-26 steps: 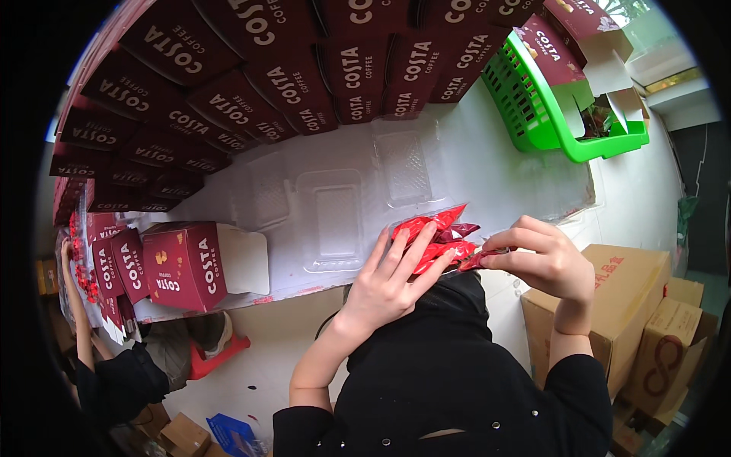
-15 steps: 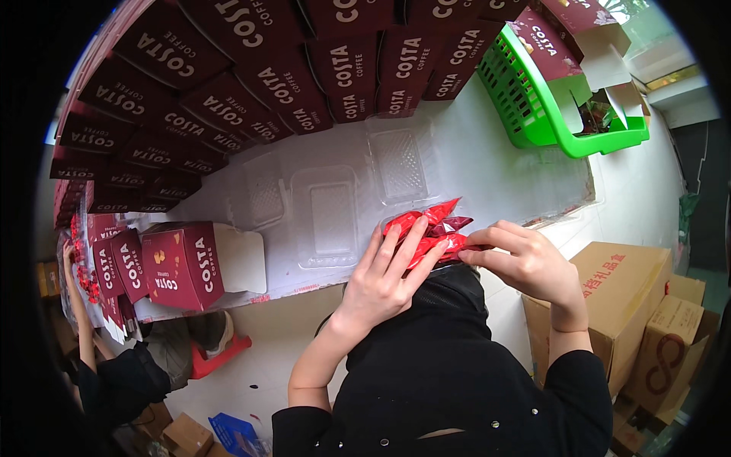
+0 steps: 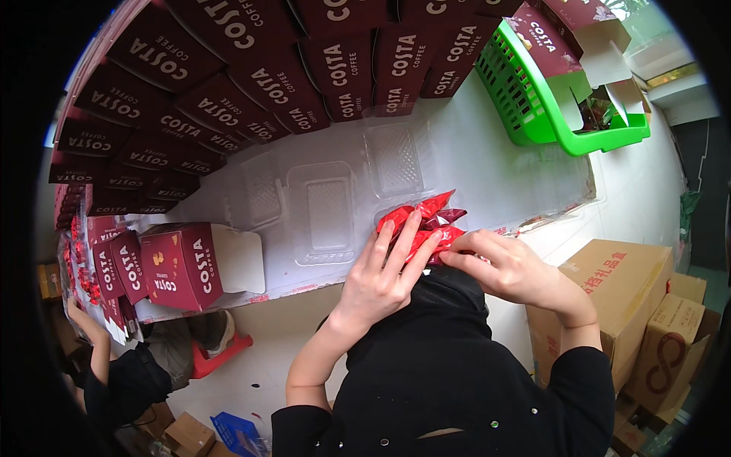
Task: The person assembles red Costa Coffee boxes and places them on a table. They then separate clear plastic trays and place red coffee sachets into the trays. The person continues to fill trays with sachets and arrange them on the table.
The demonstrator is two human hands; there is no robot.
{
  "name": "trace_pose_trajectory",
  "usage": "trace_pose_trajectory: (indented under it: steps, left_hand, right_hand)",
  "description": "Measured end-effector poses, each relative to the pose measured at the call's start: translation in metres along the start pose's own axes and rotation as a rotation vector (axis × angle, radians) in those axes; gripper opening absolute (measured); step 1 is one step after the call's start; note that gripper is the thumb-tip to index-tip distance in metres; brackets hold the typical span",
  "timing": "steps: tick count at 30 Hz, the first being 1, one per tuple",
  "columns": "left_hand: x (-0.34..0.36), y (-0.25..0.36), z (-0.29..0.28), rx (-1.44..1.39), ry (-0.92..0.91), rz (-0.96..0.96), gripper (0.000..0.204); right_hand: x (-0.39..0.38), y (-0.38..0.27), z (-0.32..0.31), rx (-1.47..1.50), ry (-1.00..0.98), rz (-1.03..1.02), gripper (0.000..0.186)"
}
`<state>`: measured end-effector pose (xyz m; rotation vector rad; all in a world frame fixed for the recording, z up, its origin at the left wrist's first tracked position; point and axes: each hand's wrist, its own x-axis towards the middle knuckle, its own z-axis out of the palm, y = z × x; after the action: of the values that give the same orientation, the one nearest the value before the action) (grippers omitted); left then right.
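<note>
Several shiny red packets (image 3: 435, 204), with a dark maroon packet (image 3: 449, 219) among them, are bunched at the table's near edge; clear plastic shows around them. My left hand (image 3: 379, 283) lies over this bunch from the left, its long fingers apart and pressing on the red packets; its thumb is hidden. On the right side, my right hand (image 3: 509, 268) has its fingers bent and closed at the edge of the bunch. What lies between those fingertips is too small to make out. A clear plastic tray (image 3: 327, 213) sits just beyond my left hand.
Two more clear trays, one (image 3: 396, 160) further back and one (image 3: 266, 194) to the left, lie on the white table. Stacked maroon boxes (image 3: 335, 61) rise behind. A green basket (image 3: 560, 126) stands at right, cardboard boxes (image 3: 609, 282) below. Another person's arm (image 3: 95, 343) is far left.
My right hand has shifted left and slightly down against the bunch, its fingers more bent. My left hand stays on the red packets. The other person's arm has lowered.
</note>
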<state>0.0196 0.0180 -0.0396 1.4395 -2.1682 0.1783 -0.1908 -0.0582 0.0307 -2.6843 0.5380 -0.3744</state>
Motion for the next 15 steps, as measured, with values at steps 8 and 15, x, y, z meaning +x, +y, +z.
trace_pose_trajectory:
  steps: [8, 15]
  left_hand:
    - [0.000, 0.000, 0.002, 0.000, -0.005, -0.002, 0.053]
    - [0.002, -0.002, 0.003, -0.034, 0.004, 0.002, 0.054]
  right_hand:
    - [-0.001, 0.010, -0.014, -0.185, -0.041, -0.031, 0.042]
    - [-0.008, 0.011, -0.001, -0.248, 0.067, -0.020, 0.033]
